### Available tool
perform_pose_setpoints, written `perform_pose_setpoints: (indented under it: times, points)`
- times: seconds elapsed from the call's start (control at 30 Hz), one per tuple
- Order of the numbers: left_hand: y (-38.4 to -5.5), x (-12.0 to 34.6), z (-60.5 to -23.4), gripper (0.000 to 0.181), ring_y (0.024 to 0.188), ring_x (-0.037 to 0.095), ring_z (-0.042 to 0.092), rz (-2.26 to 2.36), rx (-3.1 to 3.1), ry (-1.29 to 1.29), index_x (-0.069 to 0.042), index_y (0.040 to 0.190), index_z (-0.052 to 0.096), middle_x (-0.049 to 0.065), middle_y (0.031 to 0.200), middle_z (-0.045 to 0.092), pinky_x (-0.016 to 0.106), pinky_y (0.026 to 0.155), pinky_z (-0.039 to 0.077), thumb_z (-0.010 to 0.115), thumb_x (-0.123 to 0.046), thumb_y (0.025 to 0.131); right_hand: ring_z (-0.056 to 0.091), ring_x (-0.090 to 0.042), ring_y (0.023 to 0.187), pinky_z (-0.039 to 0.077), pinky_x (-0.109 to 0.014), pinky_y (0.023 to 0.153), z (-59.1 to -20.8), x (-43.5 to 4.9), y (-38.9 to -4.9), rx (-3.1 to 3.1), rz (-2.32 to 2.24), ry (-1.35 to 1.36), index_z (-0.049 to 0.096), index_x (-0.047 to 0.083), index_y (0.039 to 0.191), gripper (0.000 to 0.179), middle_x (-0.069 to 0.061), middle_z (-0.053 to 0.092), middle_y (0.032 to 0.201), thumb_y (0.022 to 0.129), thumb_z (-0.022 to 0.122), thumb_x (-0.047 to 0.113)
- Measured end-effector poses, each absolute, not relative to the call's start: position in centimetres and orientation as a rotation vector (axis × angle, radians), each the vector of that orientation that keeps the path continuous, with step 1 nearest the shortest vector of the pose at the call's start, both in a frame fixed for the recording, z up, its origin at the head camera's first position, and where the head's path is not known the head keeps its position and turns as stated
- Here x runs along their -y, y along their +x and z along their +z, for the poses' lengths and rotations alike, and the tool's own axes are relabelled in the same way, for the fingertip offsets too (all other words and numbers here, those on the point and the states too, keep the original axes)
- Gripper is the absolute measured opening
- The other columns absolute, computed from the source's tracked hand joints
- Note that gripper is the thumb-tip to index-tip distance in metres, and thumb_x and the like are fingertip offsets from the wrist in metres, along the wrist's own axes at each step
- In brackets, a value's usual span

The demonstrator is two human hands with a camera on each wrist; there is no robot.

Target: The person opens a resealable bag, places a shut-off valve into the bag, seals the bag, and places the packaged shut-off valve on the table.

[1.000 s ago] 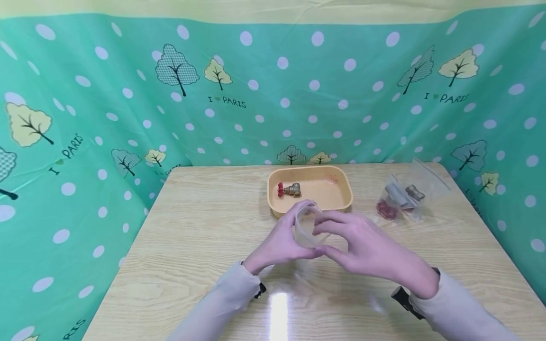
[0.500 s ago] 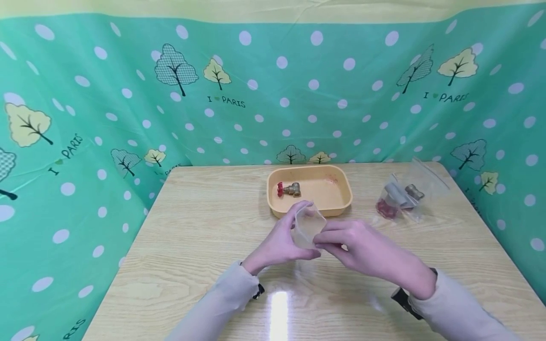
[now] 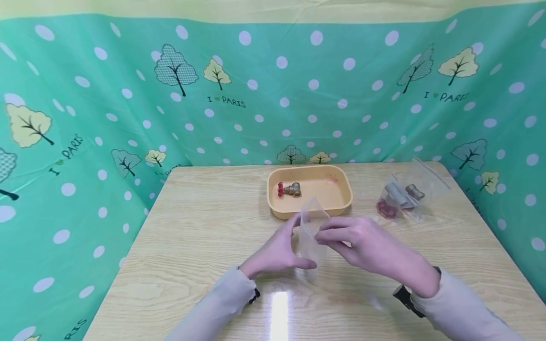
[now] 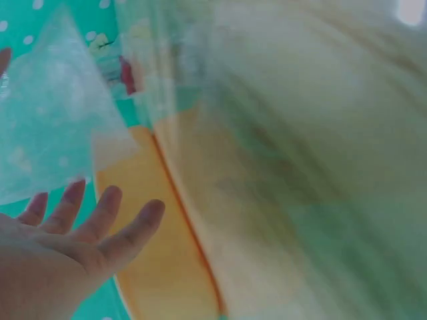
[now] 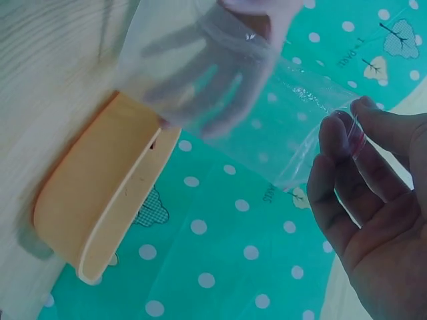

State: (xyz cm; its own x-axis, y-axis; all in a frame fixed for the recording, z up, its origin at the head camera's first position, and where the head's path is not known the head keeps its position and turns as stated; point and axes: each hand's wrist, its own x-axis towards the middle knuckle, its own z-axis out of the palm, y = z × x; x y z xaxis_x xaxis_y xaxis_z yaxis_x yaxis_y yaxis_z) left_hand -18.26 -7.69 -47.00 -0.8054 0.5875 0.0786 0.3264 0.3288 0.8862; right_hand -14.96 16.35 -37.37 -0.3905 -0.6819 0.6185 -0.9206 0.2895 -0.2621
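A clear plastic bag [image 3: 311,237] hangs above the wooden table, in front of the tray. My right hand [image 3: 360,241] pinches its edge between thumb and fingers, which the right wrist view shows closely at the bag's gathered corner [image 5: 310,150]. My left hand [image 3: 277,248] is on the other side of the bag, thumb and fingers spread apart. Seen through the film in the right wrist view, the left fingers [image 5: 207,87] look straight and loose. The left wrist view shows the same spread fingers [image 4: 100,220] beside the film.
Behind the hands stands a peach plastic tray [image 3: 273,208] holding a valve [image 3: 292,190] with a red handwheel. To the right lie plastic bags [image 3: 396,194] with red and grey metal pieces inside. A green dotted cloth [image 3: 256,94] hangs around the table.
My left hand has loosened from round the bag and moved slightly down and left. The bag, wide-mouthed before, now hangs flatter; my right fingers have come together on its edge.
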Motion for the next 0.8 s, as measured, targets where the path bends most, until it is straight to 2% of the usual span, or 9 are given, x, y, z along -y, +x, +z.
perform_pose_setpoints:
  times: [0.1,0.2,0.27,0.37,0.47,0.53,0.6,0.7,0.8]
  points:
    - [-18.3,7.5,-46.4,0.121,0.143,0.011,0.042,1.551,-2.277,0.831,-0.034,0.164,0.025,-0.012,0.157,0.042,0.048,0.116,0.038,0.100,-0.035,0.069,0.072,-0.011,0.086,0.059,-0.020,0.075,-37.7,-16.2,-15.0,2.196,0.815,1.456,0.082,0.010,0.101,0.024,0.002,0.075,0.103,0.081,0.084,-0.004]
    - [-18.5,7.2,-45.7,0.120,0.140,0.017,0.046,1.672,-2.198,0.850,-0.030,0.164,0.027,-0.011,0.155,0.045,0.049,0.116,0.039,0.101,-0.029,0.069,0.070,-0.008,0.086,0.059,-0.020,0.076,-38.2,-16.0,-15.1,2.206,0.782,1.468,0.081,0.012,0.098,0.017,0.005,0.074,0.102,0.086,0.081,0.000]
    - [-18.5,7.0,-45.5,0.116,0.137,0.022,0.050,1.729,-2.176,0.847,-0.028,0.162,0.032,-0.010,0.151,0.049,0.051,0.114,0.041,0.101,-0.023,0.068,0.069,-0.007,0.085,0.058,-0.020,0.075,-38.5,-15.9,-15.1,2.210,0.759,1.470,0.081,0.014,0.098,0.010,0.006,0.073,0.101,0.095,0.076,0.007]
    - [-18.7,6.9,-45.4,0.109,0.134,0.027,0.053,1.775,-2.173,0.849,-0.027,0.158,0.039,-0.008,0.146,0.054,0.053,0.113,0.042,0.100,-0.017,0.069,0.068,-0.005,0.084,0.058,-0.021,0.074,-38.8,-15.9,-15.1,2.221,0.758,1.465,0.081,0.015,0.098,0.011,0.007,0.072,0.100,0.101,0.071,0.014]
    - [-18.8,6.9,-45.4,0.101,0.134,0.027,0.054,1.793,-2.185,0.868,-0.026,0.155,0.044,-0.007,0.143,0.057,0.055,0.111,0.044,0.098,-0.014,0.070,0.069,-0.006,0.085,0.058,-0.022,0.073,-38.8,-15.8,-15.0,2.221,0.779,1.450,0.081,0.014,0.101,0.008,0.006,0.072,0.101,0.095,0.079,0.010]
    - [-18.9,6.9,-45.5,0.097,0.134,0.027,0.054,1.799,-2.189,0.874,-0.026,0.153,0.047,-0.007,0.142,0.059,0.056,0.111,0.044,0.097,-0.013,0.071,0.070,-0.008,0.085,0.058,-0.021,0.072,-38.6,-15.9,-14.9,2.241,0.801,1.432,0.080,0.012,0.104,0.023,0.004,0.073,0.105,0.084,0.086,0.003]
    - [-18.9,7.0,-45.5,0.095,0.135,0.028,0.053,1.798,-2.198,0.877,-0.026,0.152,0.048,-0.007,0.142,0.059,0.058,0.109,0.045,0.096,-0.013,0.072,0.069,-0.010,0.084,0.056,-0.017,0.068,-38.3,-16.2,-14.8,2.264,0.846,1.404,0.079,0.011,0.107,0.031,0.000,0.073,0.111,0.079,0.088,0.001]
    - [-18.8,7.1,-45.4,0.094,0.132,0.029,0.055,1.771,-2.226,0.844,-0.028,0.152,0.049,-0.008,0.142,0.059,0.058,0.107,0.046,0.097,-0.019,0.072,0.067,-0.008,0.081,0.052,-0.013,0.065,-37.7,-16.8,-15.1,2.286,0.951,1.349,0.078,0.011,0.110,0.032,-0.004,0.073,0.115,0.081,0.086,-0.001]
    - [-18.7,7.2,-45.4,0.094,0.130,0.028,0.056,1.748,-2.248,0.803,-0.029,0.152,0.049,-0.009,0.142,0.058,0.057,0.106,0.047,0.097,-0.023,0.072,0.066,-0.005,0.079,0.052,-0.014,0.064,-37.2,-17.6,-16.0,2.275,1.049,1.283,0.079,0.011,0.108,0.028,-0.003,0.075,0.110,0.084,0.083,-0.002]
